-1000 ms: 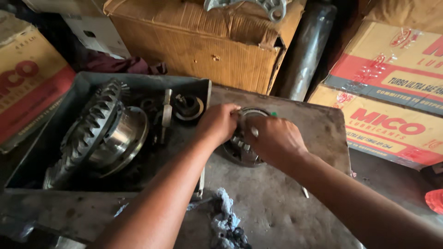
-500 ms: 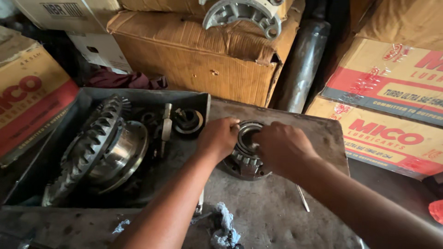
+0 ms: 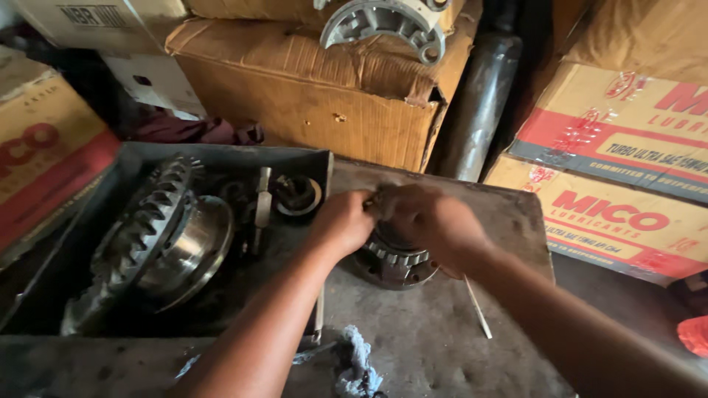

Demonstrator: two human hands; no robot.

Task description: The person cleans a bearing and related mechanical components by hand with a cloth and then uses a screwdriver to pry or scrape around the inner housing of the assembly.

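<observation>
Head view: looking down on a grimy counter [image 3: 442, 346].
Left hand [image 3: 343, 221]: fingers curled onto the top of the toothed gear housing [image 3: 394, 262].
Right hand [image 3: 431, 221]: fingers closed over the same housing from the other side.
Gear housing: sitting mid-counter, just right of the metal tray [image 3: 66, 250].
Tray: holding a large ring gear [image 3: 144, 228].
Near edge: rag [image 3: 358, 365].

So the gear housing [image 3: 394, 262] sits on the bench [image 3: 442, 346], mid-way across, with both hands on top of it. Left of it is a tray [image 3: 221, 158] holding a ring gear [image 3: 144, 228]. A rag [image 3: 358, 365] lies at the near edge, a thin rod [image 3: 478, 308] just right of the housing. Cardboard boxes [image 3: 324, 81] are stacked behind, and a pipe [image 3: 476, 110] stands between them.
</observation>
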